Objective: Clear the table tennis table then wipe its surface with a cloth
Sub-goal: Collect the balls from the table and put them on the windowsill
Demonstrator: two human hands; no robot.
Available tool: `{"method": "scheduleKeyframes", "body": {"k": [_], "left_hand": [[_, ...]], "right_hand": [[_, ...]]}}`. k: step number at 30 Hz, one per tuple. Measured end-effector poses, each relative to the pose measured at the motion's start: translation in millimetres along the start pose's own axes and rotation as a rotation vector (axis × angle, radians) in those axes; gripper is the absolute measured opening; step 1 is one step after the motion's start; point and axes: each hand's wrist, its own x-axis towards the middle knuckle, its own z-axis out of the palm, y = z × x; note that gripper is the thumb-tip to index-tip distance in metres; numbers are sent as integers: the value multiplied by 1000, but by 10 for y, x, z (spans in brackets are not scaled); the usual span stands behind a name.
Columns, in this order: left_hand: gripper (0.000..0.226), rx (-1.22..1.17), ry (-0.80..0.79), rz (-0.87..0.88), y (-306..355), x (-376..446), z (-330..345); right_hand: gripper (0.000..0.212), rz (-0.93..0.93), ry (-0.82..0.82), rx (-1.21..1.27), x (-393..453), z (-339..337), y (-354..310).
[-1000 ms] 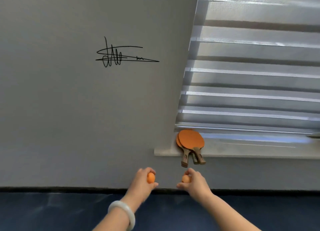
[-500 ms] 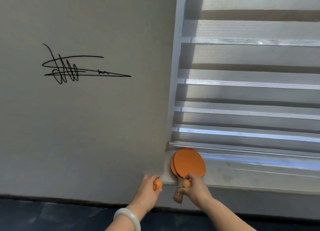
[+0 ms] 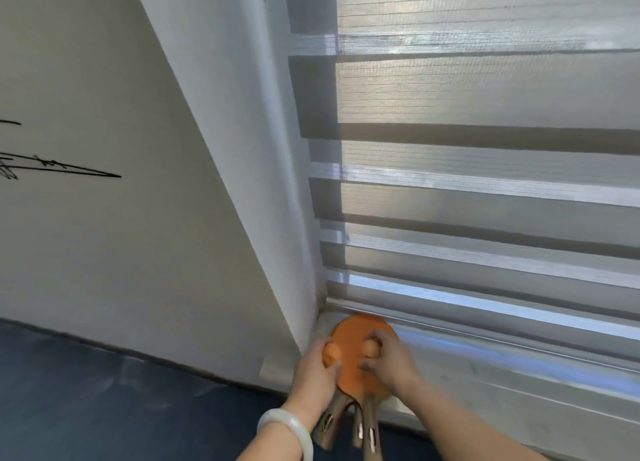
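Left hand (image 3: 317,369) pinches a small orange ball (image 3: 331,352) at nine o'clock of the stacked orange rubber-faced bats (image 3: 356,367) on the pale windowsill (image 3: 485,384); right hand (image 3: 388,360) grips another orange ball (image 3: 371,347) at three. I judge clearing nearly done: next, release both balls gently. Motion blur hides the fingertips, and I see no cloth.

Soft daylight filters through the striped blind (image 3: 485,183) on the right, leaving the wall (image 3: 104,235) at left dimmer. Wide-angle distortion slants the edges; the near hands look motion-blurred.
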Motion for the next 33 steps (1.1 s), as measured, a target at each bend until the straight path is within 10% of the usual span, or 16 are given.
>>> {"method": "scheduleKeyframes", "body": {"k": [25,33], "left_hand": [[35,-542,150,-218,-120,660,309],[43,-334,209,-157,-74,773,345]], "right_hand": [[43,27,-47,120,587,106,-49],[45,44,-28,177,549,115,11]]}}
